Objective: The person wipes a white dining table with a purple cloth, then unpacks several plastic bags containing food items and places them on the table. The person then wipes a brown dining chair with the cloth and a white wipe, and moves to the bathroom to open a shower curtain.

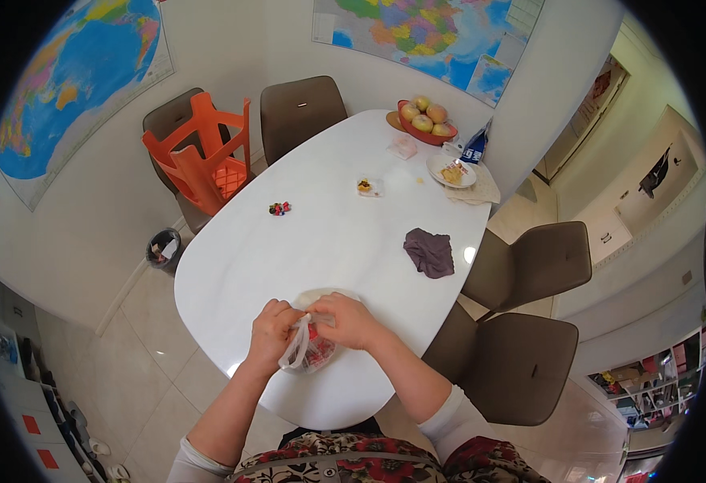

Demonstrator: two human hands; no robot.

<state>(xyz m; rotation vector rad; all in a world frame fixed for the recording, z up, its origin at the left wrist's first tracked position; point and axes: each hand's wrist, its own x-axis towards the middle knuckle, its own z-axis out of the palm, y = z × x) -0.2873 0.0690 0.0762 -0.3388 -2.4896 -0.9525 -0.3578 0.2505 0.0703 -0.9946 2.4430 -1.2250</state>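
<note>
A clear plastic bag point(315, 357) with red contents rests on the near end of the white table point(304, 259). My left hand point(275, 333) grips the gathered top of the bag from the left. From the right, my right hand point(350, 321) pinches the same white handles close to the left fingertips. One handle loop hangs down over the bag's front. What exactly lies inside cannot be told through the plastic. Just behind my hands, a pale round item point(310, 296) shows in part.
Farther off are a dark crumpled cloth point(430, 252), small wrapped sweets point(280, 209), a small clear tray point(369, 186), a plate of food point(451, 172) and a red fruit bowl point(427, 128). Brown chairs point(528, 368) flank the table. An upturned orange stool point(205, 160) sits on one chair.
</note>
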